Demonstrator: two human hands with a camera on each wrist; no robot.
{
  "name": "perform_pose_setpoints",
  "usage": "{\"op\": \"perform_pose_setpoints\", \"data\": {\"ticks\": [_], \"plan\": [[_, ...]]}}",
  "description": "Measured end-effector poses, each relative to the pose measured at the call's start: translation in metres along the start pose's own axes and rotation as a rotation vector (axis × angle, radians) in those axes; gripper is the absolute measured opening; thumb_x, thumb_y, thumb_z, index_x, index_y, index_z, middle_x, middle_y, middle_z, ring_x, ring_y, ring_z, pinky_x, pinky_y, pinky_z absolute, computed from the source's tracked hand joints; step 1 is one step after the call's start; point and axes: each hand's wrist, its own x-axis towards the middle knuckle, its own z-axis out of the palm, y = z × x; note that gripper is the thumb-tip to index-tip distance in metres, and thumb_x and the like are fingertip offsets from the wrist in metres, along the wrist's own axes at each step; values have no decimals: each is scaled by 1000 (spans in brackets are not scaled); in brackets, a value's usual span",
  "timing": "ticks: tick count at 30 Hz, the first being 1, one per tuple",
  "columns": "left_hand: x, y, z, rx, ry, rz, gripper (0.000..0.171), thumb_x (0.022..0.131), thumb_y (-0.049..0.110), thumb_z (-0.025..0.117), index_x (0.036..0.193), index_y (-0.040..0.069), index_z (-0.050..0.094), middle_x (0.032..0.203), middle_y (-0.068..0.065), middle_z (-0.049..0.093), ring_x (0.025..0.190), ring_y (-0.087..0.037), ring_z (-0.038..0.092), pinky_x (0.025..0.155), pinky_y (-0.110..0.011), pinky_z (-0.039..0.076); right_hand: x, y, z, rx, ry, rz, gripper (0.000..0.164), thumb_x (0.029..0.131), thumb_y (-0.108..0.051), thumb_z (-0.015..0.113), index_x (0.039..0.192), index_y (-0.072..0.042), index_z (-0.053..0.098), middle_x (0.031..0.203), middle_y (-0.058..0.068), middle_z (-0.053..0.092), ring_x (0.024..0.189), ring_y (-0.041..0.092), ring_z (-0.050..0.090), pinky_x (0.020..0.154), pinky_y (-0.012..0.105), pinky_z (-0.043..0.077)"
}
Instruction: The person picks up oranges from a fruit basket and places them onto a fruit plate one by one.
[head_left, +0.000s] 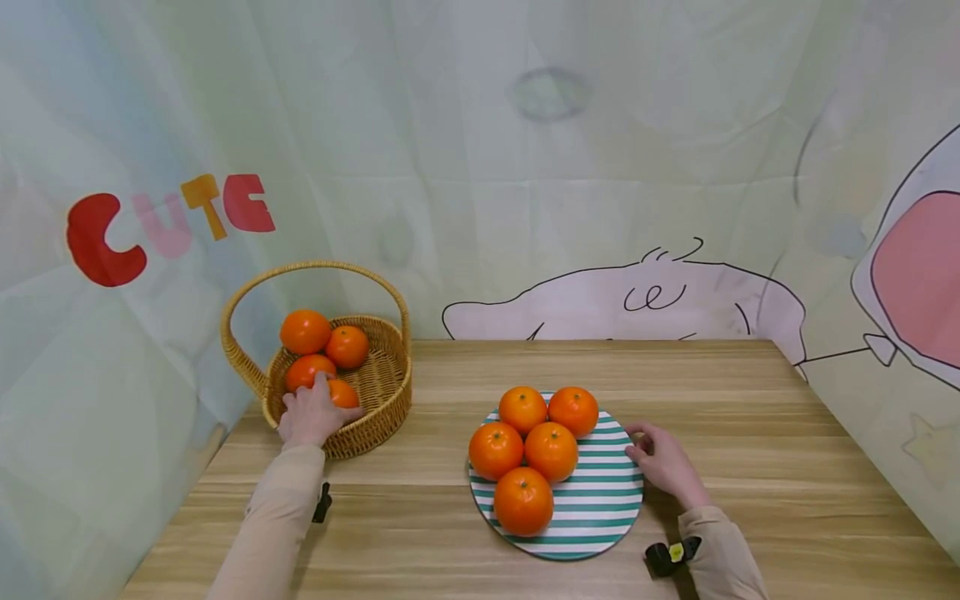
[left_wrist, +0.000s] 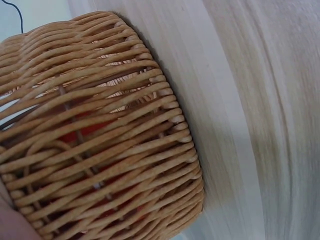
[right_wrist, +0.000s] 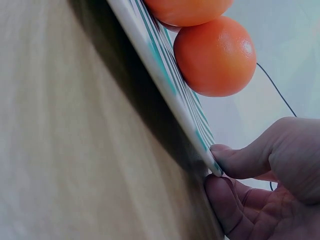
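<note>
At the left stands a wicker basket [head_left: 382, 429] with an arched handle and several oranges inside. My left hand [head_left: 309, 417] reaches over its near rim, fingers and thumb around the nearest orange [head_left: 342, 393], which the hand partly hides. Only woven wall [left_wrist: 110, 150] and a sliver of the hand show in the left wrist view. A round plate [head_left: 600, 492] with green and white stripes carries several oranges [head_left: 523, 501], mostly on its left half. My right hand [head_left: 666, 462] pinches the plate's right edge, thumb [right_wrist: 235, 159] above and fingers below.
Both the basket and the plate stand on a wooden table [head_left: 420, 533], with bare wood between them. A printed curtain [head_left: 480, 167] hangs behind and along both sides. The basket's handle [head_left: 322, 267] arches over the oranges in it.
</note>
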Motion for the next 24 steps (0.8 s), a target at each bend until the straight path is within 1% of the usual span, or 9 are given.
{"op": "perform_pose_setpoints", "data": {"ticks": [3,6,9,14,18,21,24], "plan": [[-1,0,1,-16,12,5,87,80,48,79,143,5,37,127,-40,49,116,-64,46,84,-67,48,0,0,0,0,-1,5,30,95,-4,62,125,2,61,86,10,54,78,22,50,65,32,39],[-2,0,1,-32,31,8,84,80,49,78,141,6,38,123,-38,49,105,-62,55,81,-64,50,0,-1,0,-3,-2,7,31,95,-4,62,126,2,61,87,10,54,79,22,50,66,32,39],[-2,1,2,-49,56,16,83,82,50,75,140,5,37,122,-37,47,97,-62,58,78,-64,50,0,0,0,-4,0,6,31,96,-4,62,126,2,61,87,10,54,79,22,50,66,32,39],[-2,0,3,-81,97,31,85,85,53,71,138,-1,33,120,-37,45,91,-62,59,74,-64,51,0,1,0,-8,-1,11,31,95,-4,61,126,2,61,87,10,54,79,22,50,65,31,39],[-3,0,2,-122,150,40,85,87,53,69,141,0,31,121,-35,41,90,-60,60,70,-62,51,1,1,0,-11,-6,14,31,96,-5,62,126,1,60,87,10,54,79,22,50,66,30,39],[-6,2,1,-172,202,60,83,89,50,69,144,3,29,125,-34,39,95,-61,59,73,-65,51,1,1,0,-7,-6,12,31,96,-5,62,126,1,60,87,10,54,80,22,50,66,31,39],[-11,9,-1,-221,239,95,82,91,46,69,147,4,28,129,-34,37,101,-61,57,79,-68,48,1,2,0,-3,-5,6,31,96,-4,62,126,1,60,87,10,54,79,22,50,66,31,39]]}}
